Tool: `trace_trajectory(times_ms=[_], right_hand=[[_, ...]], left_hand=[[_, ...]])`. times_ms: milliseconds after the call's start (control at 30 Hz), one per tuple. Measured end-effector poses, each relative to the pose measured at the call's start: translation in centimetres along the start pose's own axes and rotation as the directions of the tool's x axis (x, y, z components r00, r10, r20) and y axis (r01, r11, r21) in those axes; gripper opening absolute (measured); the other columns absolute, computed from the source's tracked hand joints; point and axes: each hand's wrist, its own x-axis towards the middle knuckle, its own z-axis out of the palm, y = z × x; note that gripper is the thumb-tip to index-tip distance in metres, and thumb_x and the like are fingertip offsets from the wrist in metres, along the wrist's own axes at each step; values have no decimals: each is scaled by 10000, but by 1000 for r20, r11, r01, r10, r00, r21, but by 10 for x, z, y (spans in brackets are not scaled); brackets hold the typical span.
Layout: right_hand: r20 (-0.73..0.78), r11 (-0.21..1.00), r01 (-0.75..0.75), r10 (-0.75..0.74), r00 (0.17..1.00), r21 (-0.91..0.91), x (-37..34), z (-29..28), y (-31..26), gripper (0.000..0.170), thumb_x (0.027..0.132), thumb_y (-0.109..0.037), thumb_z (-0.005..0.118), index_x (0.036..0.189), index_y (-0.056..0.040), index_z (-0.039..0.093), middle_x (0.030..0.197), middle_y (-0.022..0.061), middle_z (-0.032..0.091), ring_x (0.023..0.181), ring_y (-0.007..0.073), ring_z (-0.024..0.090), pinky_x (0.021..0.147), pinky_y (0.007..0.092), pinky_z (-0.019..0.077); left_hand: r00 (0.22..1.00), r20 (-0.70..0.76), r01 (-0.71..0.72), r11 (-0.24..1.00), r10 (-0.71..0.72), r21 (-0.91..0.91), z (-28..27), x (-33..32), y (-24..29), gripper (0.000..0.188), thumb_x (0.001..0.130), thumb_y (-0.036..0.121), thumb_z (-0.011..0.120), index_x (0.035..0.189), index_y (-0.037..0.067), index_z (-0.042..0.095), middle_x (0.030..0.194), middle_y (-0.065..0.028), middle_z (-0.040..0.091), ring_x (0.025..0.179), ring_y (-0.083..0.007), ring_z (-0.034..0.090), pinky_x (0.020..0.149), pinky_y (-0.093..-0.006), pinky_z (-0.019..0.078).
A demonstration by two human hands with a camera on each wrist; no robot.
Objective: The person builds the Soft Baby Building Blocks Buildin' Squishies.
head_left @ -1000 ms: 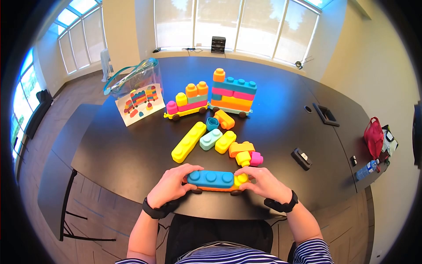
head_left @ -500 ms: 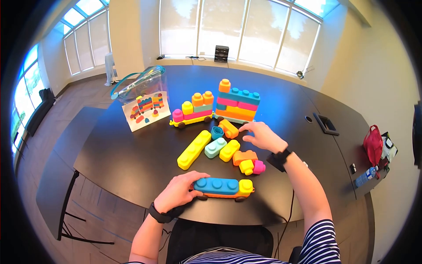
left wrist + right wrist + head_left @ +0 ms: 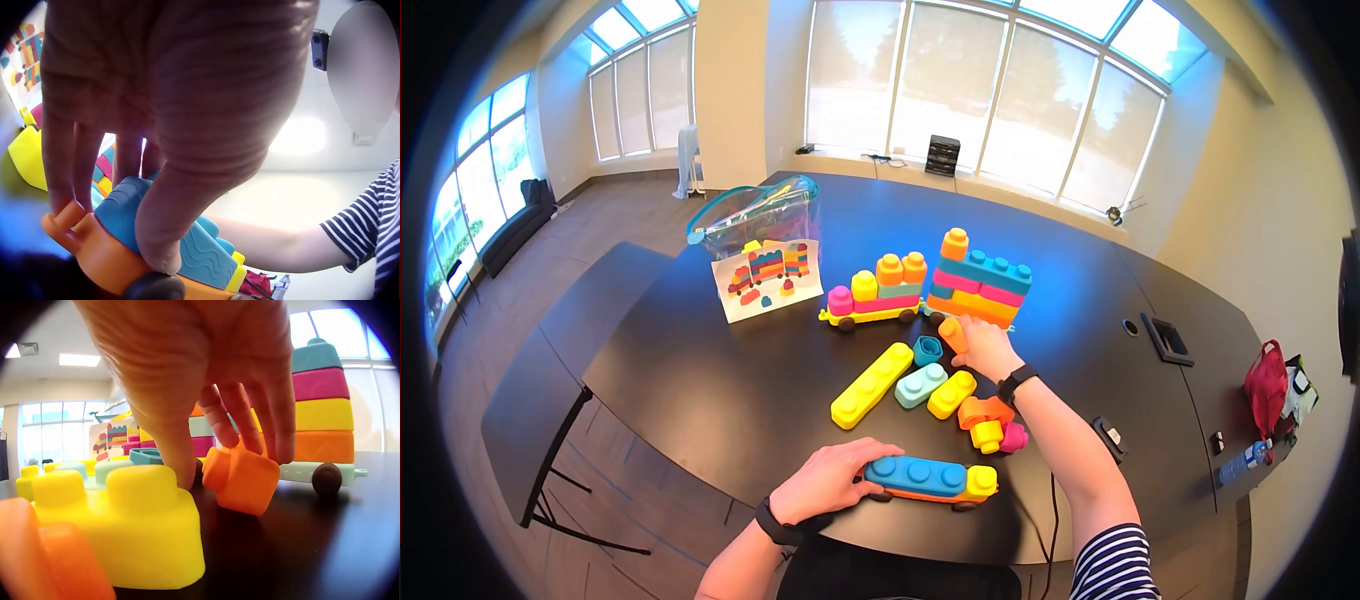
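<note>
A tall wagon [image 3: 983,290] and a low wagon [image 3: 872,303] seem done beyond the right hand [image 3: 988,350], whose half-curled fingers hold an orange block [image 3: 247,484], while the left hand [image 3: 825,483] grips a one-layer orange wagon [image 3: 112,256] and loose blocks [image 3: 872,386] between the hands lie unplaced.

Wears a striped top [image 3: 390,262], dark blue and white. Has a short right sleeve [image 3: 1114,566] with the same stripes. Wears a black left wristband [image 3: 776,522] and a black right wristband [image 3: 1018,383] too.
</note>
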Motion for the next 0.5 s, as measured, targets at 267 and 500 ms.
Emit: trace_trajectory(times_ms=[267, 500], right_hand=[[-128, 969, -4, 37, 991, 246, -12, -27, 5, 523, 785, -180, 851, 1230, -33, 619, 958, 223, 745, 933, 370, 756, 835, 461, 617], [102, 542, 44, -237, 966, 839, -124, -121, -82, 441, 868, -101, 829, 1291, -29, 728, 1033, 40, 744, 1007, 110, 707, 884, 309, 583]], left_hand=[[998, -17, 64, 992, -66, -107, -1, 1, 5, 738, 816, 133, 918, 1478, 103, 592, 1247, -85, 743, 1080, -276, 730, 941, -382, 592], [991, -51, 114, 979, -124, -167, 3, 3, -4, 1014, 769, 76, 945, 1622, 95, 397, 1226, -166, 765, 1136, -316, 759, 1040, -411, 602]])
